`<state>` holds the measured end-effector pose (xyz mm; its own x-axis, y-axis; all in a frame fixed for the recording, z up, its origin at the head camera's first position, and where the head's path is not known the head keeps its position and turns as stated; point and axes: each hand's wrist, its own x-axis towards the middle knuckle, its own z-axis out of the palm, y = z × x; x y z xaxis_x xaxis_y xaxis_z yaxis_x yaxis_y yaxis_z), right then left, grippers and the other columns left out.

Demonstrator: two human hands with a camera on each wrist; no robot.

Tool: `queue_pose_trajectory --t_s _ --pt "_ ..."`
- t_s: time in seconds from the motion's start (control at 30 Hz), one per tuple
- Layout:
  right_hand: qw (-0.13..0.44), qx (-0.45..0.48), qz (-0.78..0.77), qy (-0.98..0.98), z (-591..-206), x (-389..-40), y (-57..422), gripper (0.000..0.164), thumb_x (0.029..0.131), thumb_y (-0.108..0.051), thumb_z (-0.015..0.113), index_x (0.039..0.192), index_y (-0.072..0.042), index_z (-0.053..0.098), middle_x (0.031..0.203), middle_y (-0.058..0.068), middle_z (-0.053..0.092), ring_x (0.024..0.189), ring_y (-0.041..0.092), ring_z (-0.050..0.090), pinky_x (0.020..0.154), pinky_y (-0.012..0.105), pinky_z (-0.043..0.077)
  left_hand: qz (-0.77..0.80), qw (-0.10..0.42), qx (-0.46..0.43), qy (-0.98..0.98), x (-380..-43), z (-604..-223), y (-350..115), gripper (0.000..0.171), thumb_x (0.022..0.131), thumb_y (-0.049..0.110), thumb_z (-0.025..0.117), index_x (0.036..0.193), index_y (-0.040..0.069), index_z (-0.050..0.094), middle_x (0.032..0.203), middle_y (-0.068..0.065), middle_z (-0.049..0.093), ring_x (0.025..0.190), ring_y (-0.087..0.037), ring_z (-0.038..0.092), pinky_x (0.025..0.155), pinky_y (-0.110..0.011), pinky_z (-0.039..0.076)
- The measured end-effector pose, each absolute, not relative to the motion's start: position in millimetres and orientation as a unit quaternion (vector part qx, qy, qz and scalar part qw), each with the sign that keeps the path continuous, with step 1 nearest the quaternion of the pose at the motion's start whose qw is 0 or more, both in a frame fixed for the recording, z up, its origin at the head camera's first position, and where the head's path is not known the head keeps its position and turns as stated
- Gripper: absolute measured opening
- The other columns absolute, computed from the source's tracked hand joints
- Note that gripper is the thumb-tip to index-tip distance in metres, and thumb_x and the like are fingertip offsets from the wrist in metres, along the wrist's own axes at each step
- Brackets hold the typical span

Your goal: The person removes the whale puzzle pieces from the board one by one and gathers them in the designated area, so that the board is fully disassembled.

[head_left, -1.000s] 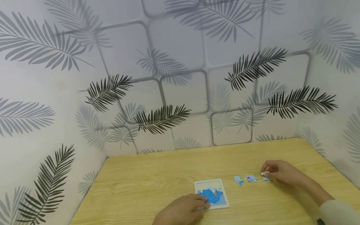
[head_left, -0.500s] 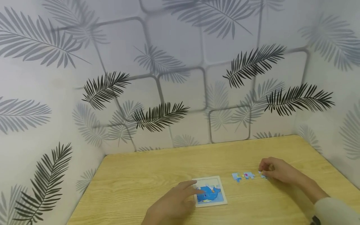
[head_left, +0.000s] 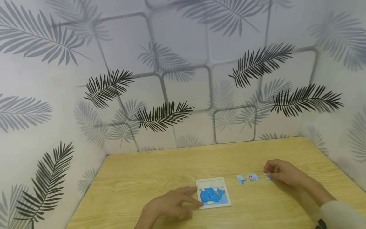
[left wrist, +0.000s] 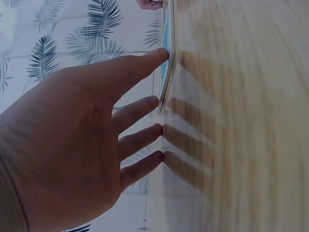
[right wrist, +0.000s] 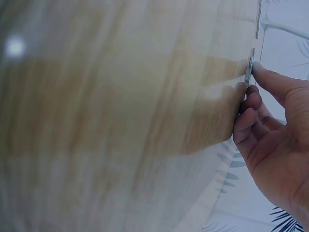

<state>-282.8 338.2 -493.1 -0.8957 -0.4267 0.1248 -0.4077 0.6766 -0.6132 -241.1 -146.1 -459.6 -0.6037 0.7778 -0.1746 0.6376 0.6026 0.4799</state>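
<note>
A square white-rimmed jigsaw tray [head_left: 215,206] lies flat on the table, showing a blue whale [head_left: 212,194] with the upper part of the picture unfilled. At its left side my left hand [head_left: 168,203] spreads its fingers; the thumb and a fingertip rest at the rim, and in the left wrist view the thumb [left wrist: 157,55] lies along the tray edge. Off to the right, my right hand [head_left: 287,174] pinches a small light-blue jigsaw piece [head_left: 267,175] at the table surface, partly covered by the fingers. The right wrist view shows this piece [right wrist: 249,67] edge-on against the thumb.
Two loose jigsaw pieces lie between the tray and my right hand: one blue and yellow [head_left: 240,178], the other light blue with a pink spot [head_left: 253,177]. Behind the wooden table [head_left: 148,171] stands a wall [head_left: 188,95] with leaf patterns.
My left hand has lifted off the whale picture and drawn left to the tray's edge, fingers spread. The right hand has moved slightly left and more of its jigsaw piece is covered.
</note>
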Motion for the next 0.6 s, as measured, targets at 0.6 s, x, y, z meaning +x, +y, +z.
queue_pose_trajectory --t_s 0.6 --pt "-0.066 -0.21 -0.307 0.926 -481 -290 322 0.004 0.099 -0.006 0.068 0.099 -0.01 0.069 0.089 -0.002 0.067 0.063 0.003 0.048 0.057 0.025 0.044 0.178 0.197 0.373 0.889 -238 -459 -140 0.039 0.097 0.027 0.068 0.134 0.038 0.07 0.165 0.002 0.041 0.156 -0.028 0.029 0.114 -0.073 0.03"
